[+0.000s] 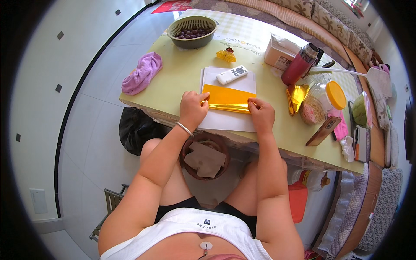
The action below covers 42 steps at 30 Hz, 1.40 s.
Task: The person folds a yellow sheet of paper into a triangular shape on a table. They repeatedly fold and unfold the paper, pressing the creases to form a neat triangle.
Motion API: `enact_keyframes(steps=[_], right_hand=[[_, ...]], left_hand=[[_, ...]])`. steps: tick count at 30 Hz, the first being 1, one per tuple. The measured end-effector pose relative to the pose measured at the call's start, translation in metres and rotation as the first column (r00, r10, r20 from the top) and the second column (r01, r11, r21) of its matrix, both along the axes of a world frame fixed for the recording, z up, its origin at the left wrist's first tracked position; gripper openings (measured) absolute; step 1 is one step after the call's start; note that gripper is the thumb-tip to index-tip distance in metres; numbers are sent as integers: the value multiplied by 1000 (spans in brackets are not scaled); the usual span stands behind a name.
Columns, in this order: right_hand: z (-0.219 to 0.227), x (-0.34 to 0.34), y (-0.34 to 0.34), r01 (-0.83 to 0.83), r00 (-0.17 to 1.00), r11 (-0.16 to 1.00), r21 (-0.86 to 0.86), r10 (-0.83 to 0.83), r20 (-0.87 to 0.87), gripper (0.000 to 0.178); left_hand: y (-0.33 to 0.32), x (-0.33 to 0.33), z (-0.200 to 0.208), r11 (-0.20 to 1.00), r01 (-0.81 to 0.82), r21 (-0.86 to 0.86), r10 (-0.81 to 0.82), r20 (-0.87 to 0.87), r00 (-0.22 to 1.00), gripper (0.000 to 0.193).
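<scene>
A shiny gold foil sheet (229, 96), its near edge folded or curled, lies over white paper (227, 122) at the table's front edge. My left hand (193, 108) pinches the foil's left end between thumb and fingers. At the other end, my right hand (261, 114) is closed on the near right corner. Just beyond the foil, a white remote control (232, 75) rests on the paper. More gold foil (297, 98) stands crumpled or folded to the right, beside a clear jar with a yellow lid (336, 95).
Farther back are a colander of dark round fruit (192, 33), a yellow hair claw (226, 55) and a cardboard box (279, 52). A purple cloth (142, 73) lies left. Rightward stand a red thermos (299, 65), a phone (323, 131) and a cut melon (361, 110). Below sits a bin (205, 157).
</scene>
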State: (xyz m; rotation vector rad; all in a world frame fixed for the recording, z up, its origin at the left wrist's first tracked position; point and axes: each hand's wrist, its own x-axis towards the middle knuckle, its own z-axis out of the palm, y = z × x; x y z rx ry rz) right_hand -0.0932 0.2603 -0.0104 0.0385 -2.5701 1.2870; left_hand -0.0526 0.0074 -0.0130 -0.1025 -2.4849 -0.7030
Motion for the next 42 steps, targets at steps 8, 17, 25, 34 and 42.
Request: enact_keyframes(steps=[8,17,25,34,42], right_hand=[[2,1,0,-3,1000,998,57,5,-29,17],[4,2,-1,-10,1000,999,42,11,-12,16],[7,5,-4,5,998,985,172,7,-68,15],[3,4,-2,118,938,875,469,56,-341,14],[3,49,-30,-331,789,634,699,592,-162,61]], left_hand=[[2,3,1,1000,-21,-9,21,-2,1000,26],[0,8,3,1000,-2,-5,2,-5,1000,26],[5,1,21,911,362,-198,-384,-91,919,41],[0,10,26,742,642,-193,-592,261,763,56],[-5,13,20,718,642,-267,-576,290,765,88]])
